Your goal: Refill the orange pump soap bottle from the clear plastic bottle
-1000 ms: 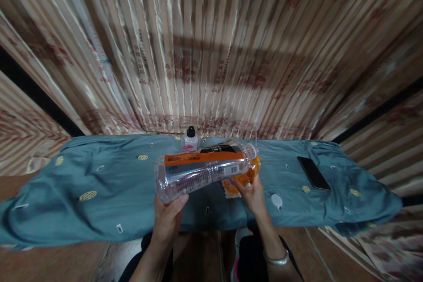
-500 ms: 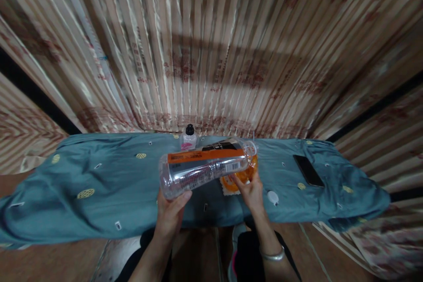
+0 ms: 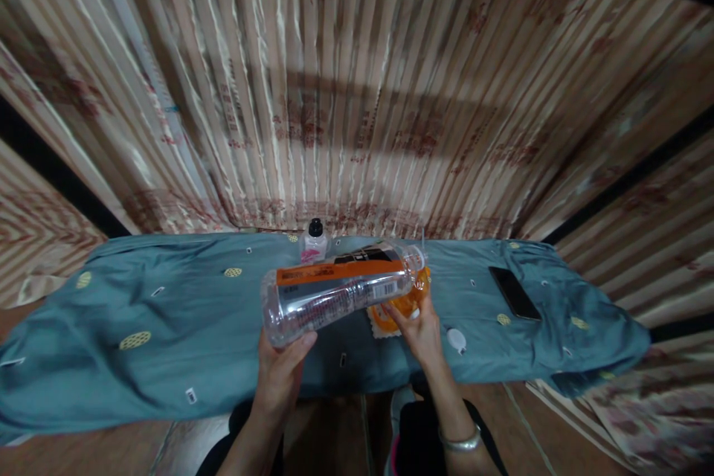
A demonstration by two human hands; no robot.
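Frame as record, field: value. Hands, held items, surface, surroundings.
left hand: grips base end of large clear plastic bottle with orange-and-grey label
right hand: holds translucent orange object near that bottle's mouth, shape partly hidden
large bottle pose: tilted, close to level, mouth toward the right
surface: teal patterned cloth
beyond large bottle: small clear bottle with black cap, upright
right side: flat black rectangular phone
backdrop: beige pleated curtain with reddish print

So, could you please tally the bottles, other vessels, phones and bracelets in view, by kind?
Bottles: 2, a large bottle in the left hand and a small black-capped bottle
Other vessels: 1, an orange vessel in the right hand
Phones: 1, a dark phone
Bracelets: 1, a silvery bracelet
Total: 5
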